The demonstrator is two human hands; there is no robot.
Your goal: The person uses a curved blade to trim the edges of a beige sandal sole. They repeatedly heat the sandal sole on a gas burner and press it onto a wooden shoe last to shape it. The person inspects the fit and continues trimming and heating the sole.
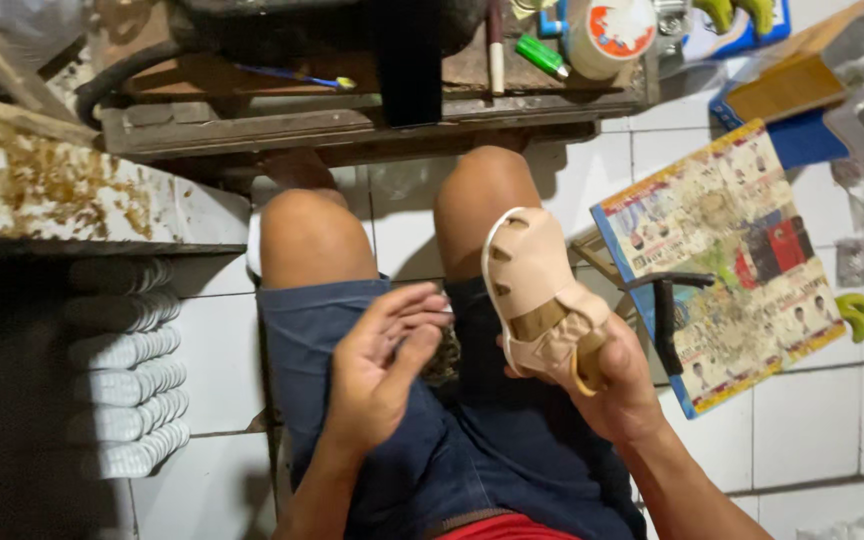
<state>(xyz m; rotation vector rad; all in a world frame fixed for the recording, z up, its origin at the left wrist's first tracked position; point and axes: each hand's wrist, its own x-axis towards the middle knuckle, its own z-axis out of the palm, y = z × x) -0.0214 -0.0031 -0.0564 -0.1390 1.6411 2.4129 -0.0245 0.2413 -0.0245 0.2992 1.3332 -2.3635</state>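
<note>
A small beige sandal upper (532, 285) with cut-out slots is held in my right hand (612, 385), above my right knee. My right fingers wrap its heel end and strap. My left hand (382, 365) hovers palm-up over my lap, fingers loosely curled and apart, holding nothing that I can see. The left fingertips sit a short way left of the sandal, not touching it. I am seated, in dark blue shorts, with both knees toward a low wooden bench (352, 125).
A printed cardboard sheet (732, 260) lies on the white tiled floor at right, with a black-handled tool (664, 320) on it. Stacked white soles (127, 365) stand at left. The bench holds a tape roll (607, 35), a green marker (542, 55) and a pen.
</note>
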